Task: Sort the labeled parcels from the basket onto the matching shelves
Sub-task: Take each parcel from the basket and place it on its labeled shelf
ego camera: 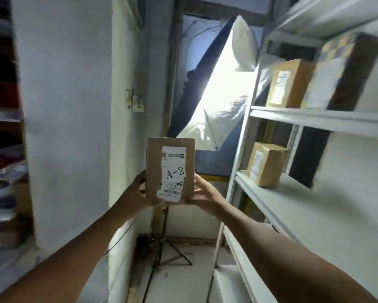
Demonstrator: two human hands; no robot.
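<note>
Partway through, by the look of it: three parcels already sit on the rack [315, 119] at the right of the frame. A brown box [289, 83] and a checkered box [341, 71] stand on the upper shelf, and a small box [265, 164] stands on the shelf below, near its front edge. One parcel [170, 169] is in hand at lower centre, upright, its label marked A-2 turned to the camera. The left hand [139, 189] grips its lower left side and the right hand [202, 191] cups its lower right edge, fingers curled round it. It is well clear of every shelf, so placing it is not yet done.

How much is left I cannot judge: the basket is out of view. No shelf markings can be read, so which shelf is A-2 is unclear, and the labels on the shelved boxes are too blurred to check. The rack's right side is cut off by the frame edge. Blurred shelving at far left holds things I cannot make out, and glare washes out the centre background.
</note>
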